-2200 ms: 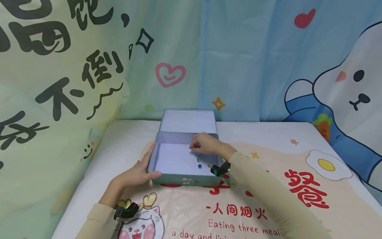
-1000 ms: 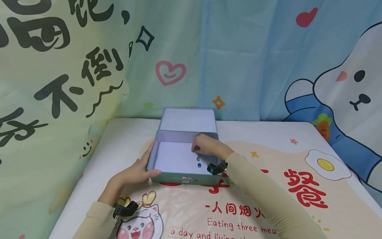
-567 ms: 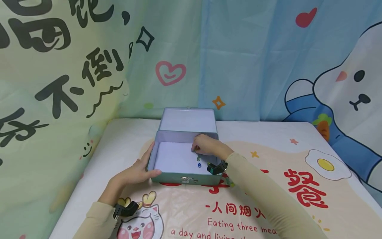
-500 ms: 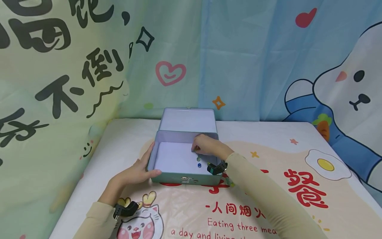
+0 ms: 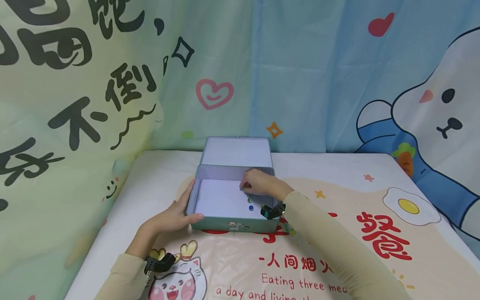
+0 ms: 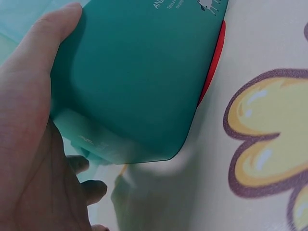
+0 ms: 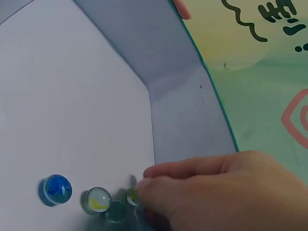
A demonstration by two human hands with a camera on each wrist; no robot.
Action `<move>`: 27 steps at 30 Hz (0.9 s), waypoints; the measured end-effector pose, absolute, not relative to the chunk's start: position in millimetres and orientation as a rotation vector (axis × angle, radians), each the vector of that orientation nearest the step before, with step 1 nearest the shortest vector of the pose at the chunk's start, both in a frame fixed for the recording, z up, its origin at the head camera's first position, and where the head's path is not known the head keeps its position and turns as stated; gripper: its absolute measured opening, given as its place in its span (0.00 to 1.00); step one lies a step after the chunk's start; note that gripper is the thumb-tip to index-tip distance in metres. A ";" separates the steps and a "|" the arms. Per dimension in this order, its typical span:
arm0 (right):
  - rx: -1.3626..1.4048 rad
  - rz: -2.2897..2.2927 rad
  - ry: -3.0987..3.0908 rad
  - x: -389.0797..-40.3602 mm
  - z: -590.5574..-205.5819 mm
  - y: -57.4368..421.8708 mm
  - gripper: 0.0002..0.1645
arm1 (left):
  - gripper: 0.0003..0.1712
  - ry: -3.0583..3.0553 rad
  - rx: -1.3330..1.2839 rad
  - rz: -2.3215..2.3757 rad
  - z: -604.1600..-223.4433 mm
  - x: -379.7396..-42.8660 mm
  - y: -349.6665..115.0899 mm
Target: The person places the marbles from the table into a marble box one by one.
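A green tin box with a pale interior stands on the table, lid raised at the back. My left hand grips its front left corner, thumb along the front face and fingers down the left side. Inside the box, my right hand pinches a green marble near the floor, mostly covered by thumb and forefinger in the right wrist view. Beside it lie a blue marble, a clear marble with yellow and a dull green marble.
The raised lid leans back near the printed curtain. A printed cloth covers the table around the box. Black straps sit on both wrists, the right wrist strap over the box's right side.
Since the earliest frame my right hand has lowered slightly and shifted a little right inside the box, then stayed put. The left hand keeps its hold. The head view wobbles slightly.
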State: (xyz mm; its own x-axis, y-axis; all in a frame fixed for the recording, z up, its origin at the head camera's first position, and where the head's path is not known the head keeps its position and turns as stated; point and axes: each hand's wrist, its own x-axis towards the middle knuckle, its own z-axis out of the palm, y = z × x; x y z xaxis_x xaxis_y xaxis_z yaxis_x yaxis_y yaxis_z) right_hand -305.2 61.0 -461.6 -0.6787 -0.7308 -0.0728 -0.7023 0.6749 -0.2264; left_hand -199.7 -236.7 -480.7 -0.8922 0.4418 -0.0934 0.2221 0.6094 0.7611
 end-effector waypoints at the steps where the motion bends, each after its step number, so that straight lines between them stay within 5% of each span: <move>1: -1.161 -0.284 2.735 -305.3 -461.7 61.2 0.10 | 0.60 2.565 0.540 1.158 -480.7 -199.7 -236.4; 27: -1.094 -0.878 2.683 -288.5 -429.9 76.2 0.13 | 0.59 2.561 0.541 1.157 -478.5 -198.9 -235.2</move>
